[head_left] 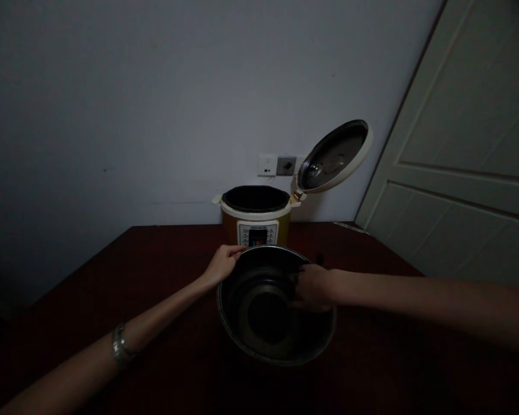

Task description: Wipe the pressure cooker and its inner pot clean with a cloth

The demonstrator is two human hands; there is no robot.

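Note:
A dark round inner pot (266, 340) is tilted toward me over the table, its mouth and ringed bottom in sight. My left hand (223, 264) pinches its upper left rim, with a bracelet on that wrist. Across the right rim reaches my right hand (315, 288), its fingers inside the pot near the wall. Those fingers are dark and smeared, so I cannot make out whether they hold anything. Just behind the pot stands an electric pressure cooker (229, 227) with a gold body and a front control panel. Its lid (335, 158) is raised on the right side.
The dark red table (173, 259) reaches back to a pale wall (155, 115). Wall sockets (267, 165) sit behind the cooker, near the raised lid. A panelled white door (467, 173) slants along the right. The light is dim.

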